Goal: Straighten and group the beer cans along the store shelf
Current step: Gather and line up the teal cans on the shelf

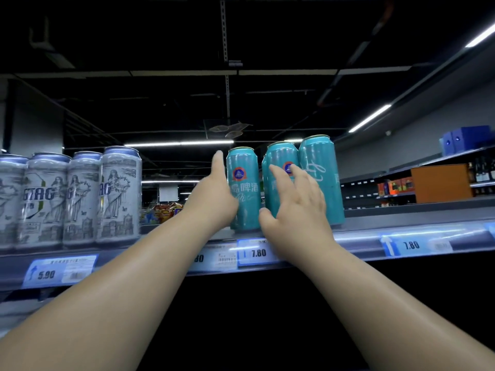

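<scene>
Nearby, grey cans (upright) left; hands on teal cans

Teal cans with red-and-blue round emblems — pale grey cans with line-drawn figures.

open shelf gap between grey cans, teal cans

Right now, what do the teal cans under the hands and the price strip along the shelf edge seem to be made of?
Tall teal beer cans: likely aluminium with a matte printed coat; pale metallic rims and soft, dull highlights. Clear glossy price strip: probably transparent plastic; light streaks along it and the paper tags show through. The left hand and right hand rest against the cans.
</scene>
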A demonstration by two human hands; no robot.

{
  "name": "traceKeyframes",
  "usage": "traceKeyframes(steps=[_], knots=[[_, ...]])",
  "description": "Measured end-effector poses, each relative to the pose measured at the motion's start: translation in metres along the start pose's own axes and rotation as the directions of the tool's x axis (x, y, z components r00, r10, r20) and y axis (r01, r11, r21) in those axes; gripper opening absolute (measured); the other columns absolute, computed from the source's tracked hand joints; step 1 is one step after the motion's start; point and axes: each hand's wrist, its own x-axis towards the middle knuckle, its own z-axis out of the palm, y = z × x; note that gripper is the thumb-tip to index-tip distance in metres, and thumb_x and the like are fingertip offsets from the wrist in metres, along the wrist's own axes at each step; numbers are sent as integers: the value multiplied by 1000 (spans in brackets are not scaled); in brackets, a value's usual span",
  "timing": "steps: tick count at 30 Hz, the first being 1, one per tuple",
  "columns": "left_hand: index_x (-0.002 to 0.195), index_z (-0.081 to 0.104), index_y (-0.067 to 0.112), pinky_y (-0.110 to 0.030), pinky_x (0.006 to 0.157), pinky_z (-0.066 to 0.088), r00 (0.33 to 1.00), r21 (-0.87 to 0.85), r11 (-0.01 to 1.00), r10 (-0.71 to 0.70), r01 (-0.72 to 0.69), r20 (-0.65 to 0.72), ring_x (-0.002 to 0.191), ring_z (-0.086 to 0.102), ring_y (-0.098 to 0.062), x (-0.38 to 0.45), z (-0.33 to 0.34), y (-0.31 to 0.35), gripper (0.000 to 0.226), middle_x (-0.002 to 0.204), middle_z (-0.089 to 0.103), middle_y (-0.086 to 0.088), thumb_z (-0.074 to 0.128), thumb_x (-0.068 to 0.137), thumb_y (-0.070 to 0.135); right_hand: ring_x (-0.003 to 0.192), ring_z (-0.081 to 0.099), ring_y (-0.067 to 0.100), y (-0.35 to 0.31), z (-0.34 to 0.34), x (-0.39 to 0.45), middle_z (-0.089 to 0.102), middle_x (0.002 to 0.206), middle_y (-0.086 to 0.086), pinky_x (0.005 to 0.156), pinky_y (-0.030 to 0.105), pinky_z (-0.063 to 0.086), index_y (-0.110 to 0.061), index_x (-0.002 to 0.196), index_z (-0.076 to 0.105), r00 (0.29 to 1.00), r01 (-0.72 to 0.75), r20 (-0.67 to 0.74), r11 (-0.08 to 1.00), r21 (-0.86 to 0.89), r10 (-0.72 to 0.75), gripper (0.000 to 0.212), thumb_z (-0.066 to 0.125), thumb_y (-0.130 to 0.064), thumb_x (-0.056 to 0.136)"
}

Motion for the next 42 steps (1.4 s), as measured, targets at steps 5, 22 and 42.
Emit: traceKeyframes(steps=[5,22,42], knots=[[152,-9,36,-44,74,58,995,-102,991,-76,82,66,81,65,-21,0,2,5,115,97,61,1,79,77,40,152,-3,22,-6,5,-2,2,167,7,122,43,-5,-32,159,14,999,45,27,996,-83,-43,79,55,-35,92],[147,-33,25,-45,85,53,993,151,983,-109,102,38,93,62,-28,-6,-35,-44,121,128,56,-14,69,86,47,150,6,23,-26,3,15,11,165,4,121,43,16,-35,159,13,994,-62,89,998,2,62,82,61,-32,91],[144,-29,38,-40,75,44,991,32,997,-60,64,-121,94,50,-27,-15,-17,-70,103,129,36,-14,58,91,51,129,40,35,-59,78,128,37,142,15,103,49,45,-12,141,39,936,-301,144,943,-143,320,78,69,-58,87]])
